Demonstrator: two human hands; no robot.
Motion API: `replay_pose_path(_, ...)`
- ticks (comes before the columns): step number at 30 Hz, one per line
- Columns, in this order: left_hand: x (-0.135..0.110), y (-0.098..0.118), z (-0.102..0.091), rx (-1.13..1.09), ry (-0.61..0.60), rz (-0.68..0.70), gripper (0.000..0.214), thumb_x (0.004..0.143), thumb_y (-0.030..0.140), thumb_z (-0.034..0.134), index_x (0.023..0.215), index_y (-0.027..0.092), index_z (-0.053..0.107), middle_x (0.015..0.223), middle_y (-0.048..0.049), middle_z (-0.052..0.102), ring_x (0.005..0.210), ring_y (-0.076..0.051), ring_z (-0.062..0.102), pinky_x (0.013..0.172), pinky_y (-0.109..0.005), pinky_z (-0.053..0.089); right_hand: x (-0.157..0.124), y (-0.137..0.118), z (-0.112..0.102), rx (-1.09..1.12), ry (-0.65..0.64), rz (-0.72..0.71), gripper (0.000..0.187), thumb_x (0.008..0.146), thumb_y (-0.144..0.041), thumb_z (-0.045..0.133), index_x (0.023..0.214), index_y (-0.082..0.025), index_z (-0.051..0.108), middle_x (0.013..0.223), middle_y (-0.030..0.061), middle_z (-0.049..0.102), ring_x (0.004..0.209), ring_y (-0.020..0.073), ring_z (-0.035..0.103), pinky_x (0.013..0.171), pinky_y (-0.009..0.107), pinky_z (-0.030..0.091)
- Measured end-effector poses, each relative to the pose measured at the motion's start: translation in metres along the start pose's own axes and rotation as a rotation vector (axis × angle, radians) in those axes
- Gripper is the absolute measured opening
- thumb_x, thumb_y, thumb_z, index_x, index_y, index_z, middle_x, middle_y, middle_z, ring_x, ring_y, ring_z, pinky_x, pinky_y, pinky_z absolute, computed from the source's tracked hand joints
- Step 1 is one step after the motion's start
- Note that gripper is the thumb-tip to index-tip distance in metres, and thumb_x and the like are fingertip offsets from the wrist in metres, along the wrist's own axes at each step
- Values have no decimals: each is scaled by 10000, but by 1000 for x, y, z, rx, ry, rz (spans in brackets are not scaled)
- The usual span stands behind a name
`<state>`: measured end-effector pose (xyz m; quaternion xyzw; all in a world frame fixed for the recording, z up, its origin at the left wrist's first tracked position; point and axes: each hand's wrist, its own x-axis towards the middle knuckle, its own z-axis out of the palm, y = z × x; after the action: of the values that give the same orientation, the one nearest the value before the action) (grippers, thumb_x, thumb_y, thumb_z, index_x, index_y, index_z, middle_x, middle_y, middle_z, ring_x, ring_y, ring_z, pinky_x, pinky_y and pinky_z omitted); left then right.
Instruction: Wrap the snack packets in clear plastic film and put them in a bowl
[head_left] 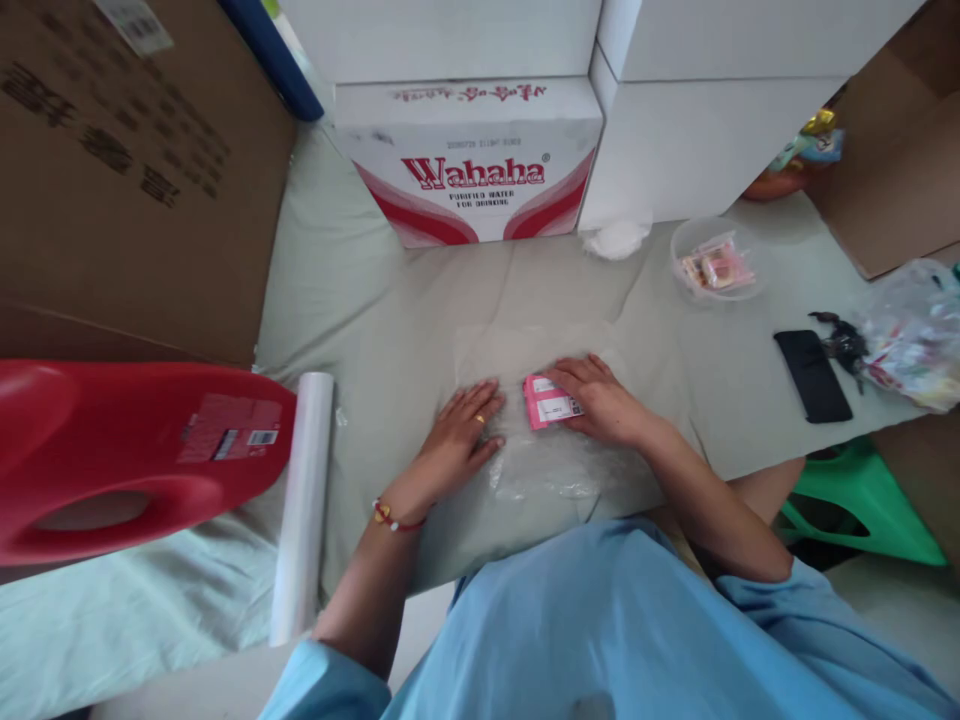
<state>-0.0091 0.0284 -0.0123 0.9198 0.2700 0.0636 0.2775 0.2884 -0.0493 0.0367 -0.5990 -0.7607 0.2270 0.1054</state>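
Pink packet on clear plastic film, between both hands. Left hand flat on the film, with fingers slightly spread, gripping nothing. Right hand curled around the packet's right end, with thumb at the near side. On the packet, white label with a small code, too tiny to read and partly covered by that hand. Beyond, white box reading "Wahaha®, Purified Water for Drinking", under a blurred stamp. At left, brown carton with large dark characters, and red container with unreadable barcode label, both cut off.
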Motion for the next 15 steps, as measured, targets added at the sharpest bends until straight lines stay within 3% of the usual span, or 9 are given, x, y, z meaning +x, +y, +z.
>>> replay_pose_path(5, -37, 16, 8, 120, 69, -160, 685, 1033, 450, 568, 1657, 264, 355, 1753, -161, 314, 1638, -346, 269, 1311, -683, 163, 10, -2, -11, 23, -16, -66, 709, 870, -174, 751, 1543, -190, 529, 1530, 193, 568, 1492, 330, 481, 1299, 628, 214)
replay_pose_path(7, -49, 22, 10, 135, 110, -193, 634, 1021, 435, 582, 1616, 276, 433, 1750, -151, 328, 1644, -359, 245, 1302, -697, 169, 15, -9, -10, 23, -25, -84, 680, 891, -182, 746, 1538, -194, 537, 1545, 193, 560, 1501, 325, 474, 1305, 628, 194)
replay_pose_path(11, -65, 29, 13, 125, 145, -170, 434, 973, 212, 513, 1375, 274, 663, 1680, -104, 465, 1649, -336, 231, 1300, -703, 183, 21, -23, -1, 26, -107, -160, 618, 924, -152, 713, 1520, -197, 556, 1557, 189, 561, 1523, 328, 449, 1298, 654, 186)
replay_pose_path(15, -77, 31, 18, 114, 144, -166, 461, 901, 131, 489, 1301, 273, 667, 1593, -91, 572, 1607, -313, 341, 1289, -703, 240, 19, -30, 9, -3, -84, -179, 609, 924, -191, 732, 1509, -166, 566, 1494, 203, 599, 1465, 345, 497, 1288, 645, 217)
